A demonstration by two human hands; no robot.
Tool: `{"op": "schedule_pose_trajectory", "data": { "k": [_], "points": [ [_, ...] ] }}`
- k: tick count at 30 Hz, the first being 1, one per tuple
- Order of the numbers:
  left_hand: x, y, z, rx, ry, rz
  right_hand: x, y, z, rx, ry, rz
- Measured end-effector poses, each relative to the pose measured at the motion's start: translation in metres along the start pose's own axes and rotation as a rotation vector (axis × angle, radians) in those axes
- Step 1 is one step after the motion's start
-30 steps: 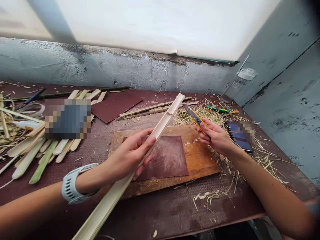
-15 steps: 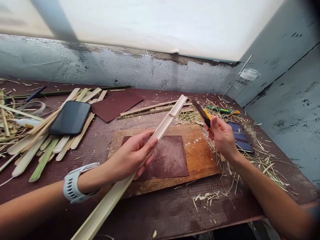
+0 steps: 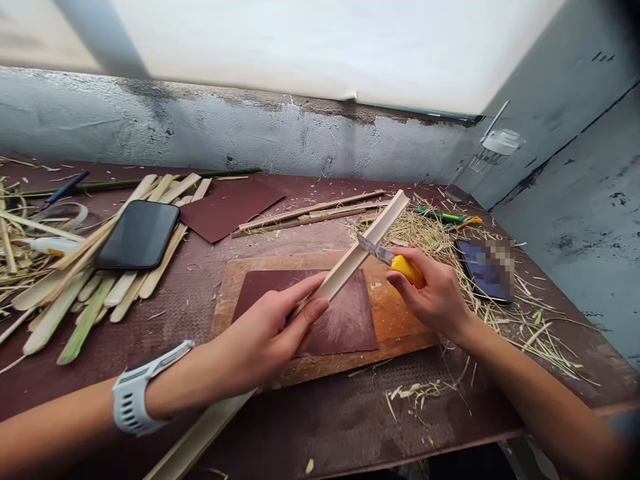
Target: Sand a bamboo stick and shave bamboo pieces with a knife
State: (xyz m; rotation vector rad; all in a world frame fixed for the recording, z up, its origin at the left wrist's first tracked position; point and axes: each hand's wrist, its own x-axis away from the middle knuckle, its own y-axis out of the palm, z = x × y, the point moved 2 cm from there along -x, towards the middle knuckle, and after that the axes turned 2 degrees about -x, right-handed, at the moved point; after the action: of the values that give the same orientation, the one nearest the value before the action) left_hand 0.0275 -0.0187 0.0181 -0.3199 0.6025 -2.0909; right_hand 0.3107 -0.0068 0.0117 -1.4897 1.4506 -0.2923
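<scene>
Two grips (image 3: pixel 280 327) (image 3: pixel 437 293), one yellow knife (image 3: pixel 407 269) — two phones (image 3: pixel 137 235) (image 3: pixel 475 270), two dark red sheets (image 3: pixel 233 208) (image 3: pixel 345 327) — one wooden board (image 3: pixel 407 323), one watch (image 3: pixel 131 397).

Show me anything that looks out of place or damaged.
A black phone lies on the heap of strips at left, an odd perch for it. Loose shavings are strewn at right, around a second phone, looking untidy. On the board, the dark sheet has a pale, scuffed-looking patch, as if worn.

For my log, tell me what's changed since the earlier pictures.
The knife has moved nearer the left hand, its blade now across the strip, not beside its tip. The strip's far end shifted right. Nothing was let go: the right hand still holds the knife, the left the strip. The board stayed put.
</scene>
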Motion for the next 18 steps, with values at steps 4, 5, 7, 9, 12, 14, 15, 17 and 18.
{"op": "schedule_pose_trajectory", "data": {
  "k": [4, 5, 7, 9, 12, 14, 15, 17, 18],
  "points": [
    [0.0028, 0.0006, 0.002, -0.083, 0.057, 0.01, -0.0001, 0.0001, -0.0021, 0.062, -0.047, 0.009],
    [0.003, 0.0007, 0.002, -0.091, 0.065, 0.014, -0.0001, 0.0003, -0.0028, 0.07, -0.052, 0.006],
    [0.0028, 0.001, 0.001, -0.101, 0.067, 0.016, -0.0002, 0.0003, -0.0045, 0.093, -0.051, 0.012],
    [0.0024, 0.0017, -0.001, -0.095, 0.056, -0.002, -0.0003, -0.0001, -0.0061, 0.14, -0.036, 0.039],
    [0.002, 0.0026, -0.0033, -0.097, 0.06, -0.02, -0.0006, -0.0002, -0.0061, 0.227, -0.005, 0.07],
    [0.0022, 0.0026, -0.004, -0.129, 0.07, -0.009, -0.0008, 0.0005, -0.0042, 0.261, -0.004, 0.06],
    [0.0023, 0.0027, -0.0043, -0.146, 0.07, -0.007, -0.0008, 0.001, -0.003, 0.275, -0.009, 0.05],
    [0.0029, 0.003, -0.005, -0.164, 0.065, -0.011, -0.0007, 0.0016, -0.0004, 0.305, -0.017, 0.026],
    [0.0032, 0.0032, -0.0054, -0.166, 0.064, -0.016, -0.0006, 0.0018, 0.0007, 0.32, -0.012, 0.015]
  ]
}}
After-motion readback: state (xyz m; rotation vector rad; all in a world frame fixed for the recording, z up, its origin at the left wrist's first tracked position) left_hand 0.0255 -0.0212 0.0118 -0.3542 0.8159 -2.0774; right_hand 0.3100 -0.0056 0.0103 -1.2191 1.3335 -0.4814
